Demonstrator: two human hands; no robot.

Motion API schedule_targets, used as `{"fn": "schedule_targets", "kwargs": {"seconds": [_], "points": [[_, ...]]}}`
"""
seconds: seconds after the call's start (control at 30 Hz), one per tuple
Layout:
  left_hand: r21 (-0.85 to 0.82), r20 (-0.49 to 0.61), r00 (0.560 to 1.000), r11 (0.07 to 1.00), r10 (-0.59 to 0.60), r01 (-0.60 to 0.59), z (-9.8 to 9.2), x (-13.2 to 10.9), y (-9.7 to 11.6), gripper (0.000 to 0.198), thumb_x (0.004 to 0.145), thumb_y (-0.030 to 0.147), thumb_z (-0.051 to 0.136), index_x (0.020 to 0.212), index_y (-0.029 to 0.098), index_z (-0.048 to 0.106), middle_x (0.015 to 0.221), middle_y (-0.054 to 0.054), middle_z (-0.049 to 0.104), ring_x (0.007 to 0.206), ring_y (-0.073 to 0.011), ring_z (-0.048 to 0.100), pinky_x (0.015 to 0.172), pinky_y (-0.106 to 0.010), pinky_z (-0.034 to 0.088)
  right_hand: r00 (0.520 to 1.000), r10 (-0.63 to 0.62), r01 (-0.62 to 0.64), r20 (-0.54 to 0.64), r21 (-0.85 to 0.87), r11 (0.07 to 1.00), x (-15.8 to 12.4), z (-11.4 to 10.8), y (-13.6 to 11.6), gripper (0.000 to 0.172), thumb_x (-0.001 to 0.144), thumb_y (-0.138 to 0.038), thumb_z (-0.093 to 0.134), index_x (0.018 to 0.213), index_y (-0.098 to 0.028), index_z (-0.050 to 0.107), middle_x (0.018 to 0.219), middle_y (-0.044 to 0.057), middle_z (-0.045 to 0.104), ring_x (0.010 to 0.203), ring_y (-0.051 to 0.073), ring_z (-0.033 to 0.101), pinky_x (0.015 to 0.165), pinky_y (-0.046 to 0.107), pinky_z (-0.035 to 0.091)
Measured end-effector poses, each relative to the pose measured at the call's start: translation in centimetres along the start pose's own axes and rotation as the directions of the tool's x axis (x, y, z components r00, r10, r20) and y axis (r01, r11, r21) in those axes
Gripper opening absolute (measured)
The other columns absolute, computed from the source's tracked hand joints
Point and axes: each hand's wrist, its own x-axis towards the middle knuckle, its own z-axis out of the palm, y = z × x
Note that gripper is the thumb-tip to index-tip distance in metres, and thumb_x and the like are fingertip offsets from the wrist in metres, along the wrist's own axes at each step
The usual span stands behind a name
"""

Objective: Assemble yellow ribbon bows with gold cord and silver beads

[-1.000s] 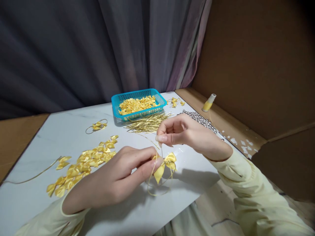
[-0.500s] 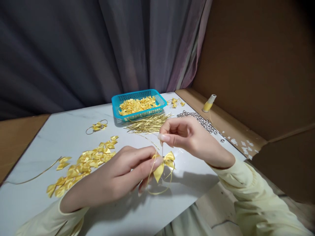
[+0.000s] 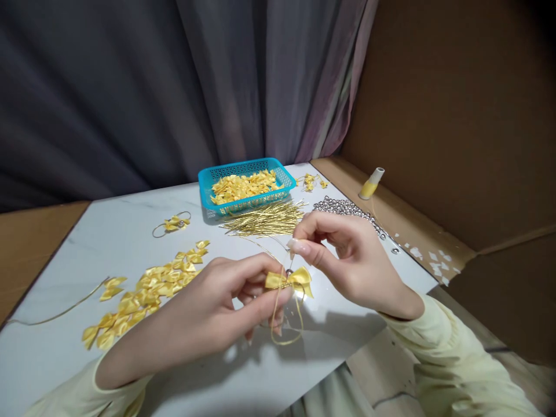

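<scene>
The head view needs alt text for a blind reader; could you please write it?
The left hand pinches a small yellow ribbon bow above a white table while the right hand pinches a thin gold wire at its centre. Loose bows, gold ties and a blue basket lie behind.

yellow satin bow point(image 3: 292, 280) held above table

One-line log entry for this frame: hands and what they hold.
left hand: pinches yellow bow | right hand: pinched shut at bow's middle | gold cord: loops below bow | bow pile: loose, far left
</scene>
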Motion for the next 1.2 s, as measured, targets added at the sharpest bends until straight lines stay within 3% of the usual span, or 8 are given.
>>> {"fn": "schedule_targets", "kwargs": {"seconds": [0.17, 0.33, 0.47, 0.63, 0.73, 1.0, 1.2], "points": [[0.172, -0.081, 0.996, 0.984, 0.048, -0.033, 0.3, -0.3, 0.0, 0.007, 0.092, 0.026, 0.051, 0.089, 0.022, 0.057, 0.068, 0.006, 0.068, 0.058, -0.0077, 0.064, 0.053, -0.017, 0.047, 0.998, -0.046, 0.046, 0.04, -0.004, 0.999, -0.2, -0.1, 0.2, 0.018, 0.085, -0.017, 0.056, 0.068, -0.016, 0.052, 0.061, -0.002, 0.049, 0.056, 0.009, 0.041, 0.052, 0.025, 0.033], [0.389, -0.139, 0.981, 0.918, 0.134, -0.07, 0.8, -0.9, 0.0, 0.005, 0.089, 0.025, 0.054, 0.093, 0.027, 0.057, 0.067, 0.009, 0.066, 0.055, -0.0074, 0.061, 0.053, -0.017, 0.043, 0.983, -0.179, 0.181, 0.042, -0.045, 0.982, -0.6, 0.0, 0.5, 0.016, 0.085, -0.012, 0.055, 0.07, -0.016, 0.052, 0.063, -0.001, 0.051, 0.057, 0.01, 0.044, 0.054, 0.026, 0.035], [0.421, -0.187, 0.975, 0.907, 0.123, -0.034, 1.2, -1.1, 0.4, 0.008, 0.089, 0.024, 0.054, 0.095, 0.028, 0.056, 0.069, 0.009, 0.067, 0.053, -0.0069, 0.059, 0.042, -0.013, 0.039, 0.942, -0.334, 0.334, 0.007, -0.091, 0.938, -1.1, 0.1, 0.7, 0.013, 0.084, -0.007, 0.054, 0.073, -0.015, 0.053, 0.064, 0.001, 0.052, 0.057, 0.01, 0.046, 0.053, 0.026, 0.037], [0.553, -0.148, 0.958, 0.824, 0.246, -0.126, 1.2, -1.4, 0.1, 0.013, 0.089, 0.021, 0.052, 0.1, 0.025, 0.057, 0.083, 0.004, 0.072, 0.053, -0.0068, 0.06, 0.033, -0.012, 0.033, 0.897, -0.442, 0.436, -0.009, -0.147, 0.888, -1.3, 0.5, 0.6, 0.016, 0.078, 0.001, 0.049, 0.075, -0.015, 0.055, 0.063, 0.003, 0.052, 0.056, 0.012, 0.045, 0.05, 0.027, 0.036], [0.619, -0.15, 0.953, 0.777, 0.264, -0.117, 1.1, -1.7, -0.3, 0.016, 0.09, 0.022, 0.052, 0.104, 0.024, 0.059, 0.088, 0.002, 0.073, 0.05, -0.0073, 0.06, 0.031, -0.013, 0.033, 0.874, -0.486, 0.481, 0.014, -0.17, 0.86, -1.3, 0.6, 0.7, 0.019, 0.076, 0.001, 0.047, 0.078, -0.016, 0.055, 0.063, 0.004, 0.054, 0.057, 0.013, 0.046, 0.051, 0.028, 0.038], [0.45, -0.186, 0.967, 0.89, 0.172, -0.072, 1.0, -1.3, 0.0, 0.011, 0.087, 0.023, 0.057, 0.097, 0.028, 0.056, 0.061, 0.01, 0.064, 0.047, -0.0053, 0.056, 0.032, -0.01, 0.032, 0.878, -0.463, 0.479, 0.126, -0.19, 0.857, -0.9, 0.1, 0.5, 0.018, 0.072, 0.006, 0.046, 0.072, -0.01, 0.055, 0.064, 0.006, 0.053, 0.059, 0.011, 0.045, 0.053, 0.027, 0.036], [0.33, -0.176, 0.978, 0.943, 0.116, -0.052, 0.6, -0.9, 0.1, 0.008, 0.089, 0.033, 0.055, 0.092, 0.026, 0.058, 0.062, 0.008, 0.064, 0.049, -0.0076, 0.058, 0.047, -0.014, 0.043, 0.889, -0.44, 0.458, 0.127, -0.216, 0.862, -0.6, 0.1, 0.2, 0.018, 0.073, 0.007, 0.046, 0.068, -0.007, 0.055, 0.062, 0.006, 0.052, 0.059, 0.011, 0.045, 0.053, 0.026, 0.036]]}}
